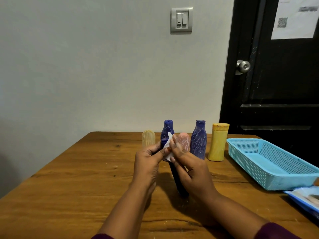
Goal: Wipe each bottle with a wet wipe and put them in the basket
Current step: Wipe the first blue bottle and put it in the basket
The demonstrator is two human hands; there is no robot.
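Head view: left hand [146, 163] grips the top end of the dark blue bottle [178, 181], fingers [155, 147] curled round the cap. The bottle leans, base low by the desk [77, 187]; can't tell if it touches. Right hand [189, 168] pinches a white wet wipe [168, 147] against the bottle's neck. The hands partly hide the upright row at the far edge: cream bottle [148, 138], short scribbled bottle [167, 128], pink bottle [184, 140], tall scribbled bottle [199, 140], yellow bottle [217, 144]. Light blue basket [276, 176] sits right of the yellow bottle, apart from it. Wipes pack [307, 197] lies just in front of the basket, cut off by the frame. Wall switch [181, 19] and black door [276, 83] with knob [243, 66] behind.
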